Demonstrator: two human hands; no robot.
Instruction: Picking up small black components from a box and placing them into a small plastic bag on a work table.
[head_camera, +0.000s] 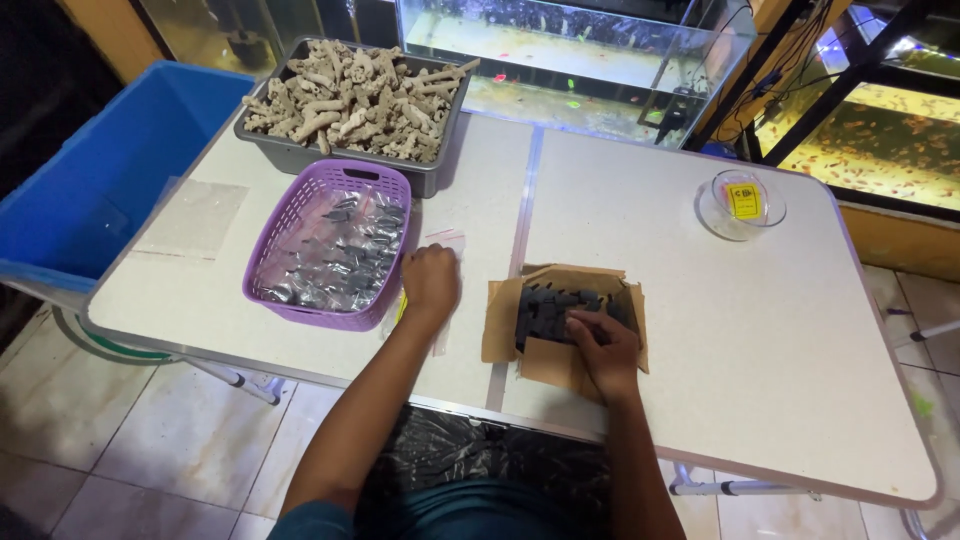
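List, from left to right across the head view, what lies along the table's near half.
Purple basket → left hand → open cardboard box of dark pieces → right hand → clear glass bowl, farther back.

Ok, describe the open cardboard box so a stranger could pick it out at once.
On the white folding table, look just right of the centre seam, near the front edge. The cardboard box lies there with its flaps spread, full of small dark pieces, the right hand reaching in. Unlike the purple basket and grey tray, it is brown and flat.

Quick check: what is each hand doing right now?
Left hand: closed, resting on a small clear bag on the table.
Right hand: fingers in the cardboard box, on the dark pieces; grip unclear.
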